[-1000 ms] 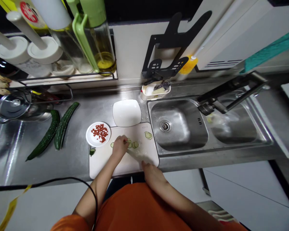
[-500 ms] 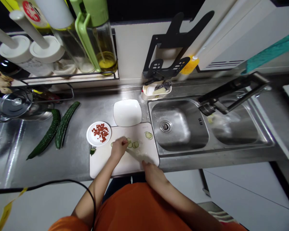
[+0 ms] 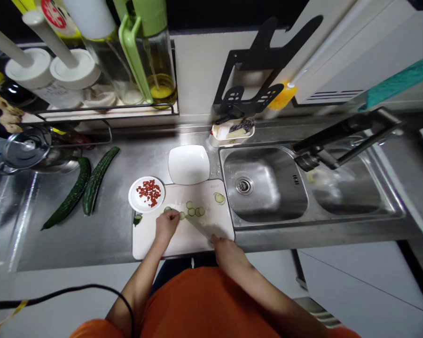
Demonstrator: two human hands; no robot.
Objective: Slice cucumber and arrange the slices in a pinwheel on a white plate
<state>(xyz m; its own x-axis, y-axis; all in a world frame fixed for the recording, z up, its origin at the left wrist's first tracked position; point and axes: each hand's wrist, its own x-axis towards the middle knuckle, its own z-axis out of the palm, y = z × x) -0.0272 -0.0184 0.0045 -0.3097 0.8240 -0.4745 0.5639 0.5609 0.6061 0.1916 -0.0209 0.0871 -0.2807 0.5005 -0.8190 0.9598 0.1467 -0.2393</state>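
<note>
My left hand [image 3: 167,226] is closed in a pinch over the white cutting board [image 3: 151,241], its fingertips at a thin cucumber slice [image 3: 182,216]. Another green piece [image 3: 167,209] shows just behind those fingers, partly hidden. My right hand [image 3: 228,252] grips a knife [image 3: 200,228] by its covered handle, the blade slanting left and away, its tip near the slice. Several cucumber slices [image 3: 196,211] lie in a loose group beyond the blade. A small pile of slices [image 3: 219,198] sits at the board's right, and a dark green cucumber end [image 3: 137,219] at its left edge.
A round plate of red diced bits [image 3: 134,201] overlaps the board's back left corner. Behind the board stands a white square plate [image 3: 189,164]. Two whole cucumbers [image 3: 100,180] lie left. On the right is a double sink [image 3: 268,183] with a dark faucet [image 3: 345,136].
My left hand has moved left and slightly toward me, off the group of slices, uncovering more of them. A slice now shows at its fingertips. My right hand stays nearly in place with the knife.
</note>
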